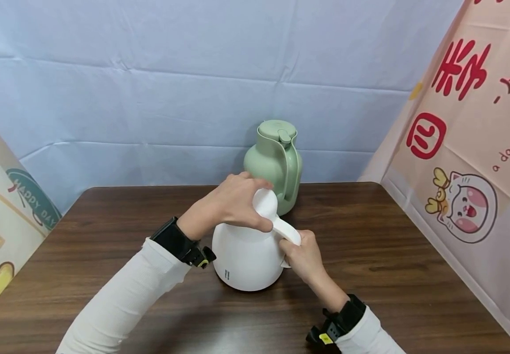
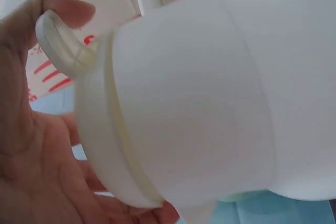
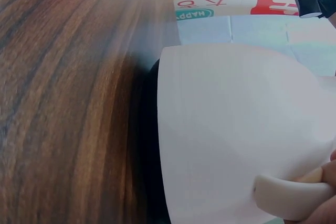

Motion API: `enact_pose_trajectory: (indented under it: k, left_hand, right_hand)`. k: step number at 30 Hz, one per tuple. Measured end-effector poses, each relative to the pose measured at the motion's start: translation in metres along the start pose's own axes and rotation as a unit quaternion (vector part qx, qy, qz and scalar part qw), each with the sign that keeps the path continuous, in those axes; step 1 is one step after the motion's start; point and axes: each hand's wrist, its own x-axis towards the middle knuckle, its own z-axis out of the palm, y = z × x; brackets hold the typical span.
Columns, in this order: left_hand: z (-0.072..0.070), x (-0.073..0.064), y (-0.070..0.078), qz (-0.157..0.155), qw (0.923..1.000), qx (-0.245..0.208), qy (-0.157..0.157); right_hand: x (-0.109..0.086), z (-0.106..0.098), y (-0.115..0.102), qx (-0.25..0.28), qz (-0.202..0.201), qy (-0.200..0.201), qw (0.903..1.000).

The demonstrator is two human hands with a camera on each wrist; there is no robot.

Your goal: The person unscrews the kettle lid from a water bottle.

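A white thermos jug (image 1: 248,258) stands upright on the brown wooden table (image 1: 157,305). From above, my left hand (image 1: 239,202) holds its round lid (image 1: 265,203); in the left wrist view the thumb lies over the lid's small loop tab (image 2: 52,43) while the fingers reach round the far side of the rim. My right hand (image 1: 304,256) grips the jug's handle (image 1: 287,231) on the right. In the right wrist view the handle's lower end (image 3: 289,195) joins the white body, and the dark base (image 3: 149,145) meets the wood.
Just behind the white jug stands a green thermos jug (image 1: 272,162) with its lid on, near the table's back edge. A pale blue cloth (image 1: 148,108) hangs behind the table. Printed sheets (image 1: 458,172) flank it at both sides.
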Motion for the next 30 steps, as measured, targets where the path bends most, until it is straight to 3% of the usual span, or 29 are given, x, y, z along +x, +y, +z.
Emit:
enact_pose_trajectory:
  k: [9, 13, 20, 30]
  left_hand:
    - [0.002, 0.001, 0.011, -0.057, 0.9977, 0.017, 0.031]
    - [0.002, 0.003, 0.014, -0.091, 0.9953, 0.019, 0.023]
    - [0.004, 0.007, 0.017, -0.173, 0.9841, 0.036, 0.013]
    - [0.009, 0.012, 0.016, -0.201, 0.9777, 0.055, 0.027]
  right_hand:
    - [0.0, 0.0, 0.0, -0.021, -0.005, 0.005, 0.9997]
    - [0.0, 0.0, 0.0, -0.018, -0.007, 0.005, 0.9998]
    - [0.0, 0.0, 0.0, 0.0, 0.003, -0.007, 1.0]
    - [-0.004, 0.0, -0.015, -0.01, 0.013, -0.013, 0.9998]
